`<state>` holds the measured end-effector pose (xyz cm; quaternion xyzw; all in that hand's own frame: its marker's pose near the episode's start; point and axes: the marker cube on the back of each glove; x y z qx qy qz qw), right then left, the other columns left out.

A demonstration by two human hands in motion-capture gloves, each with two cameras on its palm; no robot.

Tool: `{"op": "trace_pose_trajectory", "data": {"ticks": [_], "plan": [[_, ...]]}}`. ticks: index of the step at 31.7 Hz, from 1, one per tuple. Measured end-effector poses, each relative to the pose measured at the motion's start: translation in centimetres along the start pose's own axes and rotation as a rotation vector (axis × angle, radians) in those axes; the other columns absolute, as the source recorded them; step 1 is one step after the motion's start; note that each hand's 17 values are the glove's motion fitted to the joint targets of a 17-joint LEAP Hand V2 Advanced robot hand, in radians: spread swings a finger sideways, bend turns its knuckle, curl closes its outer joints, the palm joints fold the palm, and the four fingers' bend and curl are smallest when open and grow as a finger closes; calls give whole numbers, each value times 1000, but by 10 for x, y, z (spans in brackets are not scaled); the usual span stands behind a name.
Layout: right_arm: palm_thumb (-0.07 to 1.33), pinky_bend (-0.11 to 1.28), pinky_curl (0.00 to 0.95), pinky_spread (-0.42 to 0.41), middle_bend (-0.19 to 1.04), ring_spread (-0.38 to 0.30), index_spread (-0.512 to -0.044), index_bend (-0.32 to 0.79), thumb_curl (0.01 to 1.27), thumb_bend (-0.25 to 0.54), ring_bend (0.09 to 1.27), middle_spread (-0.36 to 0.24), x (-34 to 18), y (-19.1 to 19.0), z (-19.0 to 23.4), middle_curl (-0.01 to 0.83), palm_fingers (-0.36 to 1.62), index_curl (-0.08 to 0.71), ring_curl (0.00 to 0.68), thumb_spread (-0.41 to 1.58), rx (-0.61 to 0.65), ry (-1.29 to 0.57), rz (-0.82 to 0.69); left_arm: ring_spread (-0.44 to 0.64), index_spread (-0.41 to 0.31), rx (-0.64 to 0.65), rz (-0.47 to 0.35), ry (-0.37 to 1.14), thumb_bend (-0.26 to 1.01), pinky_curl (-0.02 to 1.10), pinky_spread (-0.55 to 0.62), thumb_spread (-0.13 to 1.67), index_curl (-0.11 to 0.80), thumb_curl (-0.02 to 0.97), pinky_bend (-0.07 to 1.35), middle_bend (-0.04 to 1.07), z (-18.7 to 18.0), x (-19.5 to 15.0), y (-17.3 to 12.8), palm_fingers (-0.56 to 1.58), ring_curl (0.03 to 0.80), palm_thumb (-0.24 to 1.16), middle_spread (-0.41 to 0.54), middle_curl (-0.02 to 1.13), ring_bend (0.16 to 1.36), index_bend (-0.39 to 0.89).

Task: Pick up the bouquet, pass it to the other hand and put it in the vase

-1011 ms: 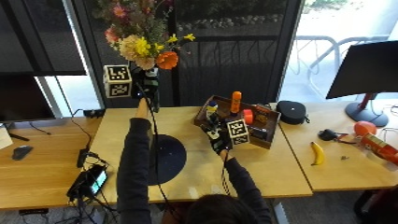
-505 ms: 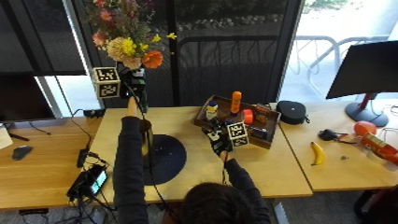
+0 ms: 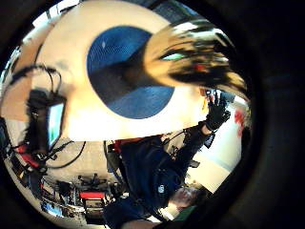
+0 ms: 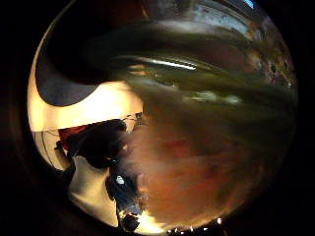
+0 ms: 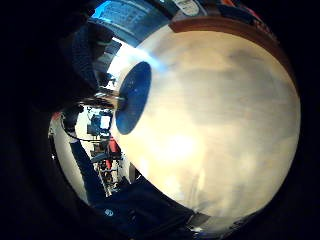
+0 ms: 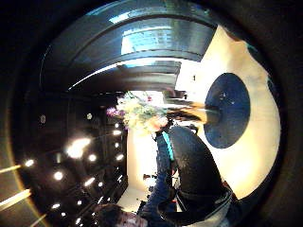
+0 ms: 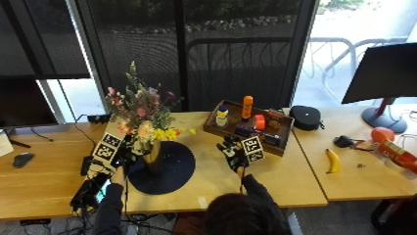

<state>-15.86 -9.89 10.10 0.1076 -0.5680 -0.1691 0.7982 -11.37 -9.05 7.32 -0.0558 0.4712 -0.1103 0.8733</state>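
Note:
A bouquet [image 7: 142, 115] of pink, yellow and orange flowers stands with its stems in a gold vase [image 7: 155, 164] on a round dark blue mat [image 7: 179, 169]. My left hand [image 7: 126, 148] is at the vase's mouth and grips the bouquet's stems there. The vase [image 3: 190, 52] fills much of both left palm views, rising from the mat [image 3: 119, 62]. My right hand [image 7: 231, 149] hovers over the bare table right of the mat, fingers spread and holding nothing. It shows as a spread hand [image 3: 217, 112] in the left palm view. The right thumb side view shows the bouquet [image 6: 137, 111] above the mat [image 6: 227, 111].
A wooden tray [image 7: 274, 145] with bottles sits behind my right hand. A banana [image 7: 333, 160] and a black case [image 7: 305, 117] lie to the right. A device with cables [image 7: 88, 188] lies at the table's left front edge, a mouse [image 7: 23, 159] further left.
My left hand has come down from high above the table, bringing the bouquet down into the vase on the mat. The right hand has stayed about where it was.

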Motion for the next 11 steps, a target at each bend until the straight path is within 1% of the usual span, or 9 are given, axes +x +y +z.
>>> {"op": "trace_pose_trajectory", "data": {"ticks": [2, 4, 6, 11], "plan": [[518, 748, 344, 160, 174, -101, -354, 150, 367, -26, 578, -99, 14, 0, -6, 327, 293, 195, 322, 1106, 22, 39, -22, 235, 14, 32, 14, -9, -29, 449, 269, 945, 430, 344, 471, 154, 1, -13, 9, -235, 389, 506, 197, 463, 552, -15], [517, 737, 341, 165, 173, -100, -352, 149, 366, -25, 572, -98, 19, 4, -10, 324, 302, 202, 321, 1107, 4, 12, -3, 295, 46, 68, 30, -33, -22, 424, 330, 932, 389, 348, 467, 138, -2, -18, 15, -212, 355, 522, 255, 404, 544, -10], [516, 728, 339, 167, 172, -99, -350, 149, 365, -24, 565, -97, 22, 6, -13, 322, 310, 208, 318, 1108, -8, -13, 28, 345, 65, 89, 43, -53, -22, 410, 379, 921, 355, 349, 473, 142, -7, -17, 18, -205, 341, 533, 301, 378, 555, 0], [528, 692, 333, 170, 176, -98, -345, 148, 367, -18, 559, -95, 39, -8, -15, 318, 342, 221, 316, 1114, 60, 77, -56, 432, 102, 119, 52, -65, -28, 395, 456, 898, 288, 350, 485, 158, -17, -6, 27, -205, 327, 542, 377, 353, 574, 19]]}}
